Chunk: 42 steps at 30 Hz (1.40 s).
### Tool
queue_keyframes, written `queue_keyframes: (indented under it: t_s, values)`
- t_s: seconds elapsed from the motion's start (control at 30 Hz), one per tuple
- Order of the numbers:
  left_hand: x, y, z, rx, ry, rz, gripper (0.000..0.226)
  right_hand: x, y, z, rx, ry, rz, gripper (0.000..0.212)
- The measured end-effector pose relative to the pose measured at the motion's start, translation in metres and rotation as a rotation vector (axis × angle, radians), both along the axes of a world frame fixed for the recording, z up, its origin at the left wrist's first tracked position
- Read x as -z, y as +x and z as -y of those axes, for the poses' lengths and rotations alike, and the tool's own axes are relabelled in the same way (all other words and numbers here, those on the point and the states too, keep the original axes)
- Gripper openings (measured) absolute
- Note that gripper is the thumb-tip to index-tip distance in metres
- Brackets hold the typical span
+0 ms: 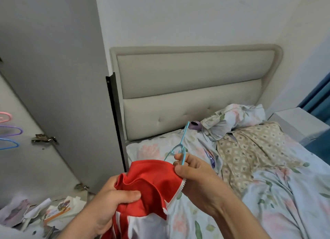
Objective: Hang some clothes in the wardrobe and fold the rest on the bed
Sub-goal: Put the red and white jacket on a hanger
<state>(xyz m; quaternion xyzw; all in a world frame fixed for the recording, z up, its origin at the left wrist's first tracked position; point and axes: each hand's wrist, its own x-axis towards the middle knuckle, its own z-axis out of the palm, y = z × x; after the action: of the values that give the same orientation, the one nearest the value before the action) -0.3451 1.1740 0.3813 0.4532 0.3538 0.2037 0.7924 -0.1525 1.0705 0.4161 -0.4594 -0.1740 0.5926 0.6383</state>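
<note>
Red garment [151,181]: shiny fabric with white stripes and a white panel low down, bunched and held up over the near left corner of the bed [267,194], at 6 o'clock in the view. One edge shows a small white zigzag trim.

Left hand [109,201]: fingers and thumb curled round a gathered fold of the garment, gripping it. Right hand [194,174]: thumb and fingers pinch the garment's upper edge together with a light blue plastic hanger [182,147]. The hanger's hook points up toward 12 o'clock, above the fingers.

Surface: bed covered with a pale floral sheet, creased. A beige patterned cloth [250,149] lies spread at 3 o'clock; a floral pillow [234,119] sits crumpled against the padded beige headboard [187,89]. A small purple object [195,126], partly hidden, lies beside the pillow.

Room: white walls. Grey wardrobe door [53,69] stands open at 10 o'clock, hinges visible. Pink, purple and blue hangers [9,131] show at 9 o'clock, cut by the frame edge. Papers [53,210] lie scattered at 7 o'clock.

Edges: the bed's left side lies close to the wardrobe panel. A blue curtain [317,96] borders the far right.
</note>
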Motion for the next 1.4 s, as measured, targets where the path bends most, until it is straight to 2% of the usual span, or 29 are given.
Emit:
queue_keyframes:
  t_s: [0.1,0.23,0.37,0.43,0.5,0.63,0.73,0.77,0.87,0.97,1.07,1.17,1.23,1.33,1.4]
  values:
    - [-0.002,0.034,-0.015,0.105,-0.02,-0.021,0.079,0.006,0.027,-0.004,0.108,-0.008,0.023,0.05]
    - [-0.005,0.078,-0.031,0.179,-0.049,-0.017,0.074,0.009,0.067,-0.006,0.164,0.07,0.044,0.035]
    - [-0.007,0.12,-0.042,0.169,-0.078,-0.012,0.089,0.015,0.096,-0.003,0.197,0.104,0.103,0.082]
    - [-0.006,0.142,-0.044,0.177,-0.118,0.022,0.088,0.02,0.107,-0.001,0.265,0.128,0.117,0.082]
    - [-0.004,0.162,-0.046,0.229,-0.128,0.038,0.088,0.022,0.114,0.005,0.344,0.131,0.162,0.073]
    - [0.0,0.199,-0.049,0.382,-0.133,0.053,0.087,0.022,0.12,0.019,0.569,-0.041,0.409,0.044]
    - [0.004,0.223,-0.044,0.541,-0.14,0.084,0.086,0.018,0.116,0.031,0.704,-0.176,0.495,0.031]
    - [0.004,0.23,-0.042,0.59,-0.147,0.092,0.086,0.018,0.114,0.035,0.758,-0.232,0.507,0.031]
    - [0.001,0.245,-0.036,0.71,-0.181,0.122,0.085,0.021,0.108,0.048,0.928,-0.417,0.567,0.05]
    - [0.0,0.254,-0.032,0.794,-0.204,0.129,0.085,0.025,0.101,0.059,1.067,-0.487,0.488,0.046]
    - [0.006,0.26,-0.028,0.868,-0.243,0.1,0.087,0.028,0.089,0.066,1.151,-0.419,0.338,0.046]
    - [0.007,0.264,-0.016,0.947,-0.3,0.068,0.088,0.032,0.075,0.069,1.147,-0.337,0.322,0.08]
    - [0.004,0.266,-0.002,0.99,-0.307,0.056,0.086,0.034,0.066,0.071,1.205,-0.267,0.269,0.086]
    - [0.002,0.274,0.021,0.959,-0.248,0.045,0.068,0.035,0.057,0.082,1.305,-0.154,0.202,0.081]
    - [0.0,0.278,0.038,0.913,-0.209,0.039,0.052,0.028,0.051,0.094,1.336,-0.103,0.214,0.091]
